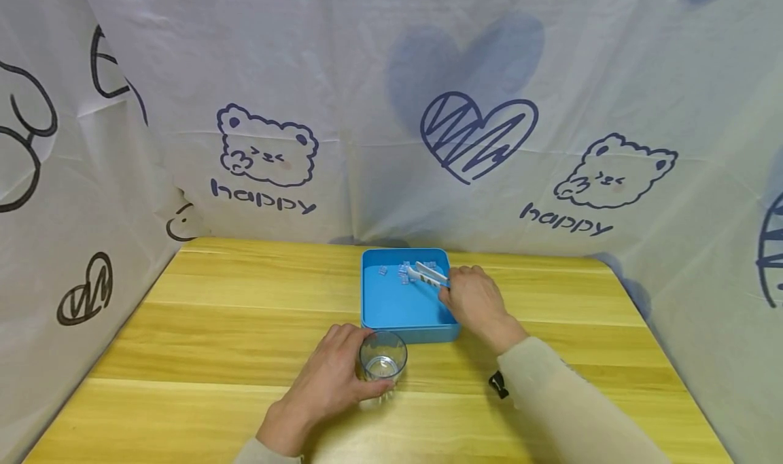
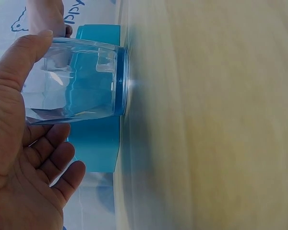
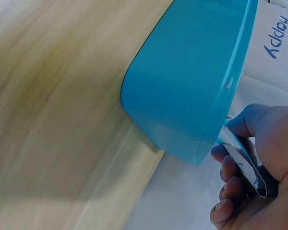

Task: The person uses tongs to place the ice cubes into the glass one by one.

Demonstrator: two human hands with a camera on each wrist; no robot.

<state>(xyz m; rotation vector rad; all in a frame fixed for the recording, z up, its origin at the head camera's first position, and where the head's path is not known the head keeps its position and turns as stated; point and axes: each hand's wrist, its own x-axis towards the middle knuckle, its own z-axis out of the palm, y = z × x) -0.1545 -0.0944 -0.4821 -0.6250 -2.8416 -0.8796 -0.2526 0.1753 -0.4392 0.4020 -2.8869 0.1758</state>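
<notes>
My left hand [image 1: 333, 372] holds a clear drinking glass [image 1: 383, 355] upright on the table, thumb on its near side and fingers around the far side. In the left wrist view the glass [image 2: 72, 81] looks empty. My right hand [image 1: 477, 301] pinches a pair of small white-and-blue tongs [image 1: 431, 275] over the right wall of a blue tray [image 1: 397, 308]. Several clear ice-like cubes [image 1: 404, 272] lie along the tray's far side, and the tongs' tips are by them. Whether the tips grasp a cube is too small to tell. In the right wrist view the tray hides the tips.
The wood-grain table [image 1: 245, 314] carries the tray near its back edge, with the glass just in front. A small black clip-like piece [image 1: 498, 384] shows beside the right sleeve [image 1: 569, 396]. White printed cloth [image 1: 367, 111] hangs behind and at both sides.
</notes>
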